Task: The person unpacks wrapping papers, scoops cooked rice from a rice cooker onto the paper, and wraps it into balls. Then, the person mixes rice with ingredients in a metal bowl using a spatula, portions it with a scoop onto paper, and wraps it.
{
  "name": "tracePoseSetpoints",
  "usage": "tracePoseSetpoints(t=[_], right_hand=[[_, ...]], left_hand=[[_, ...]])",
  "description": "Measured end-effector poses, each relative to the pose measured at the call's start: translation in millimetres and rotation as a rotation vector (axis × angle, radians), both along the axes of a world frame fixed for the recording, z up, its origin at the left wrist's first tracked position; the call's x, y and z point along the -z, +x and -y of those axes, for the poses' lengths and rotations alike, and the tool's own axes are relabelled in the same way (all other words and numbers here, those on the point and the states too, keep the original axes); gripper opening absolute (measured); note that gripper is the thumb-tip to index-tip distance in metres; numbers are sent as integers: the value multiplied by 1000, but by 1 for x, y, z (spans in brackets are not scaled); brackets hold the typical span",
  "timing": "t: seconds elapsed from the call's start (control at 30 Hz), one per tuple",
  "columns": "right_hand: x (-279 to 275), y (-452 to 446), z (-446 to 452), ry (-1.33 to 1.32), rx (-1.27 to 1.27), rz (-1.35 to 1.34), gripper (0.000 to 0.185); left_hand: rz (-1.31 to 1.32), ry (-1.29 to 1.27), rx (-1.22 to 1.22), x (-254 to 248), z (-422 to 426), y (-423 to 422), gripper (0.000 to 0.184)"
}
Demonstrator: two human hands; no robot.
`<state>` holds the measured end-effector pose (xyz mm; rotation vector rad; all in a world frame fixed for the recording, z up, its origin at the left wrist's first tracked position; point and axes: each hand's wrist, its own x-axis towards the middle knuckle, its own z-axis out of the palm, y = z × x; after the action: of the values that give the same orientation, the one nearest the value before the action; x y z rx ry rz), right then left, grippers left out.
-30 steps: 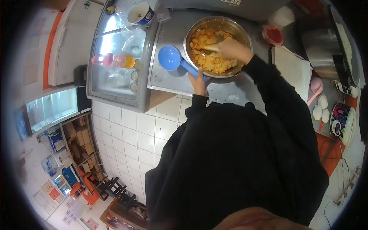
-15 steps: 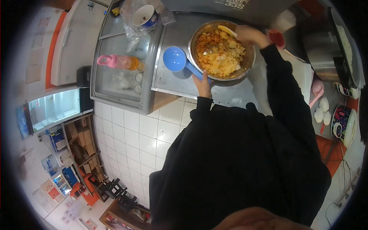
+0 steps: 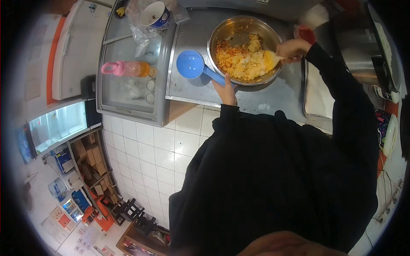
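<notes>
On my screen I see the right hand (image 3: 291,50) gripping a flat, pale yellow spoon (image 3: 270,59), pointing left into yellow food (image 3: 241,65) in a round steel bowl (image 3: 225,34). The left hand (image 3: 226,90), farther from the spoon, curls round a blue plastic ladle (image 3: 197,67) by the bowl's near rim.

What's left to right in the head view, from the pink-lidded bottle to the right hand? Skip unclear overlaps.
Pink-lidded bottle → blue ladle's cup → metal bowl → right hand.
</notes>
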<state>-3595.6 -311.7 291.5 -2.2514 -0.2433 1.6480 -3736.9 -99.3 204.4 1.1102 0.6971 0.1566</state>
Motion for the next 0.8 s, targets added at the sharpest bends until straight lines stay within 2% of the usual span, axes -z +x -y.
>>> tracePoseSetpoints(t=[0.07,0.13,0.2,0.23,0.3,0.33,0.4,0.43,0.5,0.53,0.57,0.63,0.67,0.7,0.77,0.8], right_hand=[[12,-14,-5,210,50,-235,28],[41,-39,-14,486,513,-523,26],[55,-61,-39,641,821,-584,23],[51,-65,-52,620,989,-565,21],[72,-65,-61,927,1250,-903,15],[69,-62,-62,927,1248,-902,15],[61,-58,-64,1167,1743,-1403,13],[59,-56,-61,1164,1736,-1400,13],[55,-60,-51,1486,1864,-1511,17],[39,-64,-47,1435,1971,-1467,16],[31,-66,-42,1432,1973,-1467,16],[18,-72,-29,1061,1491,-839,15],[7,-76,-25,957,1194,-582,20],[-8,-75,-25,953,1200,-583,20],[-30,-74,-27,399,667,362,26],[-11,-68,-25,380,445,881,22]], left_hand=[[78,-13,3,8,0,0,42],[161,-26,2,9,-1,1,42],[59,-169,82,1,-5,-2,42],[69,-168,82,0,-3,-2,42],[112,-134,53,4,1,-2,42],[83,-138,88,3,-1,-2,43],[73,-133,74,2,1,-4,42],[63,-128,62,-1,1,-3,41],[45,-128,60,6,1,-2,40],[59,-130,50,6,1,-2,40],[73,-133,42,6,2,-1,39],[44,-114,85,6,-2,-3,39],[20,-94,127,6,-3,-3,39],[15,-97,129,9,-3,-4,39],[38,-113,131,13,-3,-4,39],[35,-115,133,15,-3,-4,39]])
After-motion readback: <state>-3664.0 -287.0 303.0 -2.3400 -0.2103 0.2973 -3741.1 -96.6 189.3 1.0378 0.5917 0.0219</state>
